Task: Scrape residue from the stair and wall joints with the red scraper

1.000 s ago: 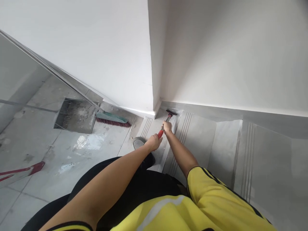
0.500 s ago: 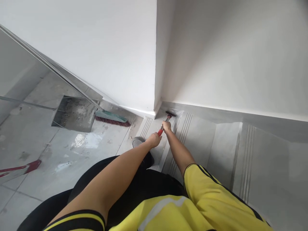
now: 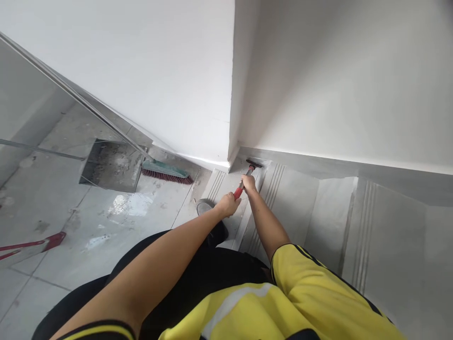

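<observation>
Both of my hands grip a scraper (image 3: pixel 238 192) with a red and grey handle and a wide dark head. My left hand (image 3: pixel 228 205) is wrapped around the rear end of the handle. Closer to the head, my right hand (image 3: pixel 248 183) closes around the shaft. The scraper's head rests on a grey stair tread (image 3: pixel 236 180), near the skirting at the wall corner. My shoe (image 3: pixel 218 232) is beside my left hand, on the same step.
A green broom (image 3: pixel 166 171) with dark red bristles touches the floor beside a metal dustpan (image 3: pixel 112 166) holding debris. A red-ended tool (image 3: pixel 54 241) lies at left. Grooved stairs (image 3: pixel 366 226) run off to the right. A white wall (image 3: pixel 170 71) juts out ahead.
The view has shifted slightly, so the floor things appear a little farther right. Both hands keep their grip on the scraper, whose head stays near the corner.
</observation>
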The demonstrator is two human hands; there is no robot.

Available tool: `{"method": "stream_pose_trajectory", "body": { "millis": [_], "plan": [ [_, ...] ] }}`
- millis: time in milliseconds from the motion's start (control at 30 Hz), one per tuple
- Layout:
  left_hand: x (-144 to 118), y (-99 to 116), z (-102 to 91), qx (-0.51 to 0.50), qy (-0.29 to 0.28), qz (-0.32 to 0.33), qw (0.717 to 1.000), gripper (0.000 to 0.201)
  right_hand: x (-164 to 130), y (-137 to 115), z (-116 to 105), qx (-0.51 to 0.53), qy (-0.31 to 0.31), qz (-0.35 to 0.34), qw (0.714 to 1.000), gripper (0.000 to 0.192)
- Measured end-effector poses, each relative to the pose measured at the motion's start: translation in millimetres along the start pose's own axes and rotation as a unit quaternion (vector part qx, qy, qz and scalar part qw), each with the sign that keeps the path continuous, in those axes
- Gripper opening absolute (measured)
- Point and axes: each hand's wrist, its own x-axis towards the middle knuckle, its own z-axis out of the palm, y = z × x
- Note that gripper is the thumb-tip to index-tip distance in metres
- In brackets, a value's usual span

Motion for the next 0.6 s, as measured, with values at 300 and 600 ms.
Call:
{"method": "stream_pose_trajectory", "body": {
  "millis": [300, 600],
  "plan": [
    [-21, -7, -6.6, -0.061, 0.008, 0.045, 0.997, 0.035, -19, -7, -2, 0.012, 0.005, -0.049, 0.999, 0.009],
    [-13, 6, -12.7, -0.086, -0.007, 0.033, 0.996, 0.028, -7, -11, -3, -0.088, 0.011, -0.048, 0.995, 0.007]
  ]
}}
